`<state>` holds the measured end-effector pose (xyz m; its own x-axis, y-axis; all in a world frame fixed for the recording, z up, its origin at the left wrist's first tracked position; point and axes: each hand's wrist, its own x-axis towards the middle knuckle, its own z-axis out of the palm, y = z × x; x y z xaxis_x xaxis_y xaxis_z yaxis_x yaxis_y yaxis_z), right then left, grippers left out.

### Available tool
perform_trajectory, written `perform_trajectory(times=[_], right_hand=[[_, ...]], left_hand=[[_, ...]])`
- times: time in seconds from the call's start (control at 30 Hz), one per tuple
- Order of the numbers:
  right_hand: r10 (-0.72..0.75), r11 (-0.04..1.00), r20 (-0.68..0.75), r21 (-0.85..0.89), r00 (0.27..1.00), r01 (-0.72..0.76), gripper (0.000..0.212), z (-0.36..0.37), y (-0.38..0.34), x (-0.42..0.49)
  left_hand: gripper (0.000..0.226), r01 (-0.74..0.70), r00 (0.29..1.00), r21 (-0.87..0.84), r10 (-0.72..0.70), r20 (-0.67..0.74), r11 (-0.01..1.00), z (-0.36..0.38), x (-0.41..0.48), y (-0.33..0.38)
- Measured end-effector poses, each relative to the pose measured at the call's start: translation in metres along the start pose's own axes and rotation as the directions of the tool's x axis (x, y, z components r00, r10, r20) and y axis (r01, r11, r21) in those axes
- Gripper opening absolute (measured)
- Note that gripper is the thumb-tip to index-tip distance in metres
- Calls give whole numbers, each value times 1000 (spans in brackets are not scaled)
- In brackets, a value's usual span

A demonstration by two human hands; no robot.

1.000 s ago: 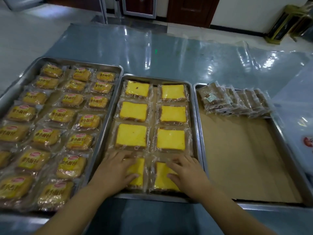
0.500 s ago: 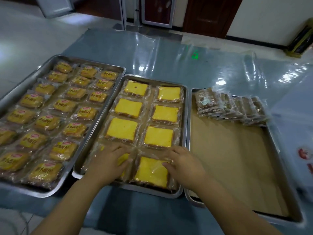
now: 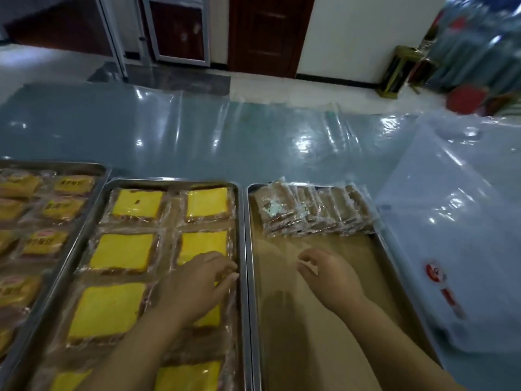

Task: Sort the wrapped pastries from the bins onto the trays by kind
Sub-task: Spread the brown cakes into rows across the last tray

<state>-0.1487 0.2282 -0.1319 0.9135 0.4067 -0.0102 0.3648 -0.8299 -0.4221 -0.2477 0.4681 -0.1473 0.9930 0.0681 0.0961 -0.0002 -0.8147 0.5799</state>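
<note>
Steel trays stood three abreast on the film-covered blue table (image 3: 197, 136). The middle tray (image 3: 169, 181) was filled with wrapped yellow cake slices (image 3: 121, 255) in two columns. The left hand (image 3: 197, 286) lay palm down over the right-hand column, fingers nearly straight and spread flat, gripping nothing. It covered the near corner of one slice (image 3: 203, 244) and most of the next slice (image 3: 210, 317) toward the person. Its fingertips (image 3: 232, 275) reached almost to the tray's right rim.

The right hand (image 3: 329, 275) hovered over the right tray (image 3: 252, 306), above the bare brown paper liner (image 3: 296, 348). Its fingers were loosely curled, thumb and forefinger close together, and no packet showed between them; motion blur made finer detail hard to read. The brown wrapped pastries (image 3: 310, 210) stood on edge in a tight row along that tray's far end, well ahead of the right hand's fingers and apart from them, with open liner in between.

The left tray (image 3: 56, 164), partly cut off by the frame, held rows of small yellow-labelled bread packets (image 3: 45, 244), out of reach of either hand. Just beside the right tray sat a pale translucent bin (image 3: 451, 235) under clear plastic, a red mark on its near side.
</note>
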Motion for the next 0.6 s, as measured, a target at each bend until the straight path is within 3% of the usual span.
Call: perform_trajectory(times=[0.13,0.27,0.37,0.47,0.6], right_hand=[[42,999,-58,-12,997,-42,21,-8,20,35],[44,998,-95,-31,994,-47,34,-8,34,70],[63,997,-2,-49,998,-63,36,-2,39,93],[35,998,43,-61,998,-32,29,8,36,106],[43,999,55,21,998,-45,22,12,34,114]], left_hand=[[21,-68,997,26,67,33,997,18,55,13],[31,-86,995,117,80,56,989,39,100,23],[49,-15,999,170,9,38,985,57,127,28],[72,78,987,279,-114,116,957,73,145,31],[76,125,977,289,-168,130,949,85,156,33]])
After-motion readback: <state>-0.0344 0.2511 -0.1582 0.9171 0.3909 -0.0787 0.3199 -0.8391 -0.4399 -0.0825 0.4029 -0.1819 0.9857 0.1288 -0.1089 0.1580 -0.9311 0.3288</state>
